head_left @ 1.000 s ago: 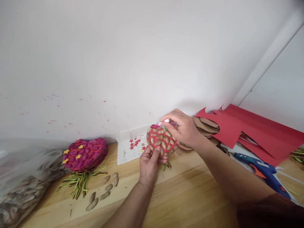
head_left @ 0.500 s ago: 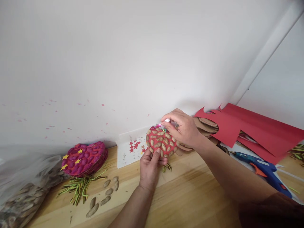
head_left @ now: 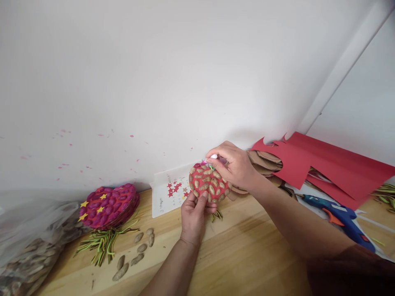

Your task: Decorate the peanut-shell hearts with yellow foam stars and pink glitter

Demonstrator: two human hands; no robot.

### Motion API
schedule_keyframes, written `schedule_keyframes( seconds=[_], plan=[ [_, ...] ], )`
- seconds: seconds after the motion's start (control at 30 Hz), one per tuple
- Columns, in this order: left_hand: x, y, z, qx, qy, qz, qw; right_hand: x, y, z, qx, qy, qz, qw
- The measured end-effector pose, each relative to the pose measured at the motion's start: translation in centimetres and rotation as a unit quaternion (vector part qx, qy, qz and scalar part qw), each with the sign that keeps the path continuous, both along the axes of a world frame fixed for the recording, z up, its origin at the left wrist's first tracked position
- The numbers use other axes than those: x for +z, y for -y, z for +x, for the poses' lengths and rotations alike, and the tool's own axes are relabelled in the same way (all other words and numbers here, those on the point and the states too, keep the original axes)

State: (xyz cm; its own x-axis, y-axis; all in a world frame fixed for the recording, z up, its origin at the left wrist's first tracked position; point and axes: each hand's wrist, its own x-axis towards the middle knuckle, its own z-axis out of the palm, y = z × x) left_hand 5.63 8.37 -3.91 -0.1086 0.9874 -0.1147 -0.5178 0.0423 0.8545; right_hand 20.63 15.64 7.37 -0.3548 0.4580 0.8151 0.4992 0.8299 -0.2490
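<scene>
- Writing in small dark marks runs across the white sheet (head_left: 159, 185) by the wall (head_left: 154, 74); from here I can't read it.
- A pale label (head_left: 340, 209) sits on the blue glue gun (head_left: 354, 230), its wording too small for me to make out.
- My left hand (head_left: 194, 216) keeps a closed grip on the lower edge of the red disc (head_left: 203, 179), thumb on its peanut-covered face; the disc is over the surface (head_left: 240, 255), near the middle of my view.
- My right hand (head_left: 236, 166) has a narrow grip on a white tool (head_left: 214, 156), pinkish at one end, by the disc's top edge. Fingers hide much of it, so I can't tell what it is or whether it touches.
- Red stars (head_left: 175, 187) show on the sheet; its right end is behind the disc.
- Red paper (head_left: 327, 160) partly covers the cardboard pieces (head_left: 262, 162).
- At left, the plastic bag (head_left: 37, 246) is cut off, its contents blurred by cloudy film.
- A dark sleeve (head_left: 354, 271) runs out of frame at lower right.
</scene>
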Motion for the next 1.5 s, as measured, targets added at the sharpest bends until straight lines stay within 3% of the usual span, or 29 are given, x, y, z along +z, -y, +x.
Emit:
schedule_keyframes(
  seconds=[0.37, 0.67, 1.5],
  plan=[
    [-0.12, -0.03, 0.00, -0.003, -0.004, -0.004, 1.000, -0.15, 0.17, -0.47, 0.022, -0.008, -0.005, 1.000],
    [-0.09, 0.03, -0.04, -0.003, -0.002, -0.003, 1.000, 0.09, -0.09, 0.12, -0.008, -0.018, -0.004, 1.000],
    [-0.05, 0.08, 0.10, 0.011, -0.015, 0.012, 1.000, 0.59, 0.24, 0.45, -0.008, -0.025, -0.014, 1.000]
  ],
)
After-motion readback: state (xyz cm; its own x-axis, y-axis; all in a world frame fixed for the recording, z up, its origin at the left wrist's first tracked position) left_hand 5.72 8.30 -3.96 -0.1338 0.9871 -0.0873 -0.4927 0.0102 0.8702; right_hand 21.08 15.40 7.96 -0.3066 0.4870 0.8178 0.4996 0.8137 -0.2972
